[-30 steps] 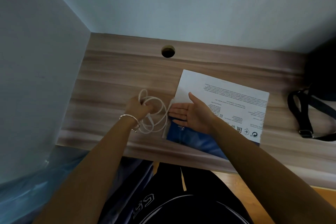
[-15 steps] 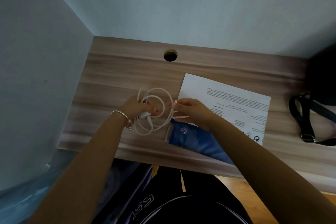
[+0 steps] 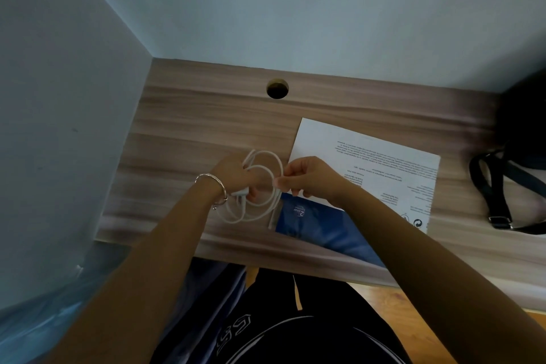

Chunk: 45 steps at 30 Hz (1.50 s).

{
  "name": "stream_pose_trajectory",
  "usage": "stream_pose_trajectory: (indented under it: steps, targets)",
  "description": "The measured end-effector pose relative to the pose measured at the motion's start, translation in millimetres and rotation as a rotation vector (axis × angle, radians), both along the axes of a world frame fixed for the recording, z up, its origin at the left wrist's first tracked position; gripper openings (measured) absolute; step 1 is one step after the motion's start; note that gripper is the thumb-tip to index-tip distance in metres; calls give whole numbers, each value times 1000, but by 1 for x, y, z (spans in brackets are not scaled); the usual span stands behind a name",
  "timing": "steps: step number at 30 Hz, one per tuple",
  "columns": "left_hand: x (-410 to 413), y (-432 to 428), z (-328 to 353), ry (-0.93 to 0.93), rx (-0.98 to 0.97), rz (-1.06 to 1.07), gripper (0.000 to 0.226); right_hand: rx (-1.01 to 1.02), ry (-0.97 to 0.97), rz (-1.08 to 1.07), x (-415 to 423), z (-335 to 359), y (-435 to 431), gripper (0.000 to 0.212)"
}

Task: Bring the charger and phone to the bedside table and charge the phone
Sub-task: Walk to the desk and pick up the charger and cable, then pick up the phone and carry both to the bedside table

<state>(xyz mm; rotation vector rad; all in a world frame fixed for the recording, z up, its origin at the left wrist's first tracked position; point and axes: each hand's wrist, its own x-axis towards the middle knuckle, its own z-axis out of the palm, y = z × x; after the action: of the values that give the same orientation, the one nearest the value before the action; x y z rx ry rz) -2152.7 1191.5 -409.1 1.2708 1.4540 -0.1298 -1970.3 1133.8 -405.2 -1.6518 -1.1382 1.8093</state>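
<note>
A white charger cable [image 3: 260, 186] lies in loose loops over the wooden desk [image 3: 206, 133], between both my hands. My left hand [image 3: 236, 174], with a silver bracelet on its wrist, is closed around the left side of the coil, and a white plug end sticks out beneath it. My right hand [image 3: 307, 177] pinches the cable at the right side of the loops. No phone shows in view.
A white printed sheet [image 3: 369, 165] lies right of the hands, with a blue packet [image 3: 319, 227] in clear plastic partly under it. A black strap and bag [image 3: 508, 192] sit at the far right. A round cable hole [image 3: 277, 88] is near the back wall. A wall panel closes the left side.
My right hand went from lying flat and open on the sheet to pinching the cable. The loops have been gathered and lifted slightly between both hands.
</note>
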Motion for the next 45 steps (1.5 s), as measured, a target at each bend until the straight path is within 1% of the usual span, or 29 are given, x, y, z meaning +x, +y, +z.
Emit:
stream_pose_trajectory:
  steps: [2,3,4,5,6,7,10,13,16,17,18,19,20,23,25,27,28,29,31,33,35,36,40,45]
  targets:
    - [0,3,1,-20,-63,-61,56,8,-6,-4,0,1,-1,18]
    - [0,4,5,-54,-93,-82,47,14,-4,-7,0,1,-1,19]
    - [-2,5,5,-101,-130,-94,31,20,-1,-11,0,2,-2,21]
    - [-4,4,7,-162,-147,-94,10,25,3,-16,1,2,-2,22]
    - [-7,4,6,-216,-164,-77,14,28,7,-23,1,2,-2,23]
    - [-10,3,8,-267,-179,-60,24,29,9,-30,1,3,-1,24]
    - [-13,-3,6,-404,-264,-77,18,26,17,-41,-1,4,-1,21]
    - [-10,-11,4,-412,-259,-61,17,18,37,-59,-3,4,-2,23]
    - [-6,-19,-2,-394,-229,-43,18,20,41,-76,-6,1,-3,36]
    - [-5,-21,-2,-386,-225,-41,21,23,34,-78,-7,-1,-3,40]
    - [-3,-23,-2,-383,-219,-35,30,27,26,-81,-9,-2,-3,41]
    - [-2,-25,-3,-380,-218,-28,40,35,19,-88,-10,-3,-4,41]
    - [-1,-26,-4,-386,-227,-14,44,45,14,-95,-11,-4,-4,38]
    - [1,-29,-8,-434,-264,47,21,65,7,-102,-13,-3,-5,26]
    - [1,-27,-7,-451,-265,59,20,68,4,-114,-12,-1,-7,24]
    - [0,-22,-7,-463,-249,66,24,36,2,-141,-7,2,-10,15]
    - [-1,-18,-6,-479,-254,70,23,8,22,-169,-3,3,-12,10]
    - [-1,-16,-5,-503,-261,74,21,-24,68,-209,1,3,-14,9]
    - [2,-12,-6,-532,-269,85,18,-104,228,-320,12,3,-21,17]
    - [9,-10,-7,-524,-310,100,15,-188,376,-436,22,3,-31,28]
    - [23,-8,-6,-525,-376,69,22,-235,478,-548,33,2,-46,35]
    - [31,-8,-6,-523,-396,33,25,-243,523,-604,40,1,-54,36]
    - [71,-14,-1,-547,-396,22,13,-209,655,-810,70,4,-91,39]
    - [129,-35,9,-577,-379,-44,16,-140,714,-995,107,5,-136,42]
